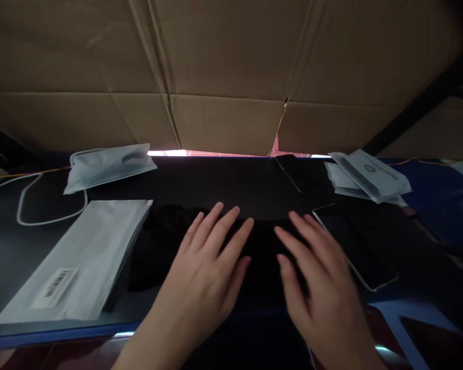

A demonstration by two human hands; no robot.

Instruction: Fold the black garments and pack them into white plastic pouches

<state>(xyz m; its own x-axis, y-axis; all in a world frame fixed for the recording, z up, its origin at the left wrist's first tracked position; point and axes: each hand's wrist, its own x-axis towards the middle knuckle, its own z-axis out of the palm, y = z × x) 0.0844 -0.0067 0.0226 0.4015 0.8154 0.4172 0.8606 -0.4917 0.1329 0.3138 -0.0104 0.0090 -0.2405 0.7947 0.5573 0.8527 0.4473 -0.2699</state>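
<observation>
My left hand (206,270) is palm down over the dark tabletop, fingers spread and holding nothing. A glossy black patch (154,246) shows beside and beneath it; I cannot tell what it is. To the right, my right hand (324,280) has its fingers apart and grips nothing. Close by its outer side lies a smartphone (355,246) with a light metal rim and dark screen. Farther back rests a second dark phone (297,172). Left of my left hand is a stack of flat white pouches (96,241), the top one bearing a barcode label (56,288).
Another white pouch (110,167) lies at the back left, near a looped white cable (21,205). Printed white packets (376,177) sit at the back right. A brown cardboard wall (224,61) rises behind the black table (216,180). Blue fabric (440,200) is at the right.
</observation>
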